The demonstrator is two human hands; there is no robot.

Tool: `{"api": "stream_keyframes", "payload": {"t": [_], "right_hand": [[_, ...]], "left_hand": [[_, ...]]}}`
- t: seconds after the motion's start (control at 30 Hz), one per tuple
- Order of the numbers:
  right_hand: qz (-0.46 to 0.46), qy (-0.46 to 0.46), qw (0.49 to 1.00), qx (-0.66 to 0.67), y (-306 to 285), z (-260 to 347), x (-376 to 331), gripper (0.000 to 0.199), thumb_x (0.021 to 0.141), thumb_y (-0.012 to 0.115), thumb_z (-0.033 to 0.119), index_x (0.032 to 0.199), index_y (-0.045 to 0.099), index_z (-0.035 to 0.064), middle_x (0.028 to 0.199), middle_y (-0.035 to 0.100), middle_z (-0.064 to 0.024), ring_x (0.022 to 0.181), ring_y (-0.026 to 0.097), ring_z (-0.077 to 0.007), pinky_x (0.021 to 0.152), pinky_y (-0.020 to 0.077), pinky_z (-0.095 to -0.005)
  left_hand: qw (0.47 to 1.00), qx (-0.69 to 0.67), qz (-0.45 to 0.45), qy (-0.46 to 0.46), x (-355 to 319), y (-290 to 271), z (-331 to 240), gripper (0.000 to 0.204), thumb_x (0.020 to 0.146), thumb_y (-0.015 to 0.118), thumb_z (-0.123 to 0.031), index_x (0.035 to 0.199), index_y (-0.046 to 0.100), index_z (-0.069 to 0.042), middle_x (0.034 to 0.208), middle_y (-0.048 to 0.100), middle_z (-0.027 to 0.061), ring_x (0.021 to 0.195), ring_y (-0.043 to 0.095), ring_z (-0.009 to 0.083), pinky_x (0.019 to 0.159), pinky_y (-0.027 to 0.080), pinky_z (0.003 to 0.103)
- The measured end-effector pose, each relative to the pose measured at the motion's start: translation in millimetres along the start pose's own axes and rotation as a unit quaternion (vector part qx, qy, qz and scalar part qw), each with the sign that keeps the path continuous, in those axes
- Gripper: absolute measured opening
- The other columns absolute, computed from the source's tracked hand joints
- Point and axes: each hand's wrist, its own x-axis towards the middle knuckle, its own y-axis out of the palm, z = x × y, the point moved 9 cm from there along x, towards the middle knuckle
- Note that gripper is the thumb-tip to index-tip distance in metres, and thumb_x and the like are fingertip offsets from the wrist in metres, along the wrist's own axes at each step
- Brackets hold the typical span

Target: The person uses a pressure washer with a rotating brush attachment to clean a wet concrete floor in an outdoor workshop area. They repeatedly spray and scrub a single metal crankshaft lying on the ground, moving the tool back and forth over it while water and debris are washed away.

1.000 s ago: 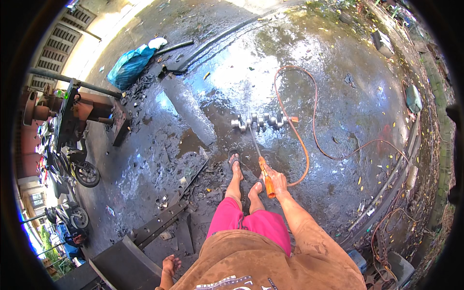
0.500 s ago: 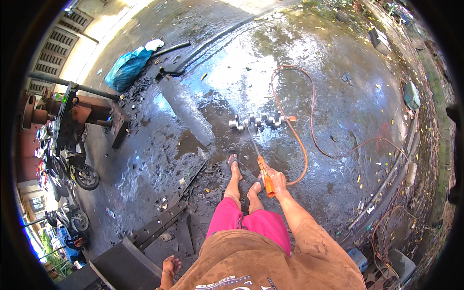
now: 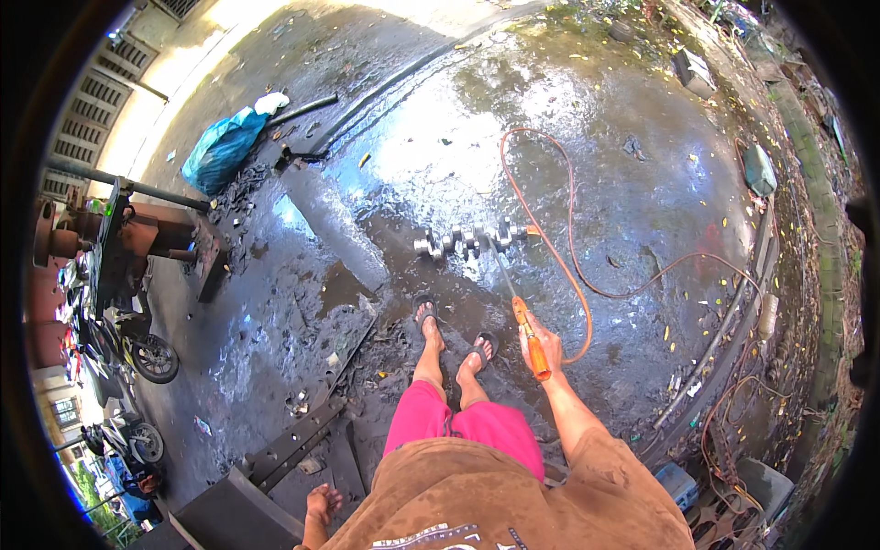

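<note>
My right hand (image 3: 543, 346) is closed around the orange handle of a spray gun (image 3: 534, 353). Its thin metal lance slants forward, the tip reaching the crankshaft (image 3: 447, 242), which lies crosswise on the wet ground ahead of my feet. An orange hose (image 3: 576, 266) runs near the gun, loops forward past the crankshaft's right end and trails off to the right. Low on the left, my left hand (image 3: 323, 503) hangs at my side, fingers loosely bent and apart, holding nothing.
Muddy, wet ground surrounds my sandaled feet. A flat plate (image 3: 335, 234) lies left of the crankshaft, with a blue sack (image 3: 223, 151) beyond. Steel beams (image 3: 293, 449) lie near my left hand. A rusty machine (image 3: 170, 229) and parked motorcycles (image 3: 151, 357) stand farther left. Pipes (image 3: 710, 367) line the right.
My right hand has moved slightly right with the spray gun. The lance tip has shifted from the crankshaft's left part toward its right part. The view has shifted a little; my left hand still hangs.
</note>
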Motion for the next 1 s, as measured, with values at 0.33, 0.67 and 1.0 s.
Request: {"api": "stream_keyframes", "payload": {"t": [0.33, 0.67, 1.0], "right_hand": [[0.015, -0.007, 0.999, -0.046, 15, -30, -3, 0.040, 0.086, 0.060, 0.020, 0.125, 0.059, 0.0099, 0.098, 0.068, -0.0172, 0.079, 0.068, -0.0363, 0.069, 0.0550, -0.0430], [0.060, 0.037, 0.996, -0.048, 31, -39, 8, 0.041, 0.087, 0.059, 0.021, 0.127, 0.058, 0.0131, 0.093, 0.068, -0.0177, 0.076, 0.067, -0.0365, 0.067, 0.0550, -0.0442], [-0.006, -0.009, 0.998, -0.065, 30, -40, 11, 0.043, 0.082, 0.068, 0.021, 0.125, 0.058, 0.0183, 0.080, 0.068, -0.0151, 0.068, 0.067, -0.0338, 0.060, 0.0534, -0.0416]], "left_hand": [[1.000, -0.005, 0.005, 0.000, -1, -17, 0, 0.025, 0.095, 0.051, -0.025, 0.117, 0.051, -0.012, 0.095, 0.063, 0.0092, 0.077, 0.063, 0.0262, 0.068, 0.051, 0.043], [1.000, -0.009, -0.004, -0.002, -1, -29, 11, 0.023, 0.096, 0.052, -0.026, 0.115, 0.052, -0.013, 0.096, 0.063, 0.0096, 0.079, 0.064, 0.0275, 0.068, 0.052, 0.044], [1.000, 0.001, -0.021, -0.018, 0, -35, 20, 0.024, 0.096, 0.052, -0.028, 0.115, 0.051, -0.013, 0.095, 0.063, 0.0078, 0.079, 0.064, 0.0261, 0.067, 0.052, 0.043]]}}
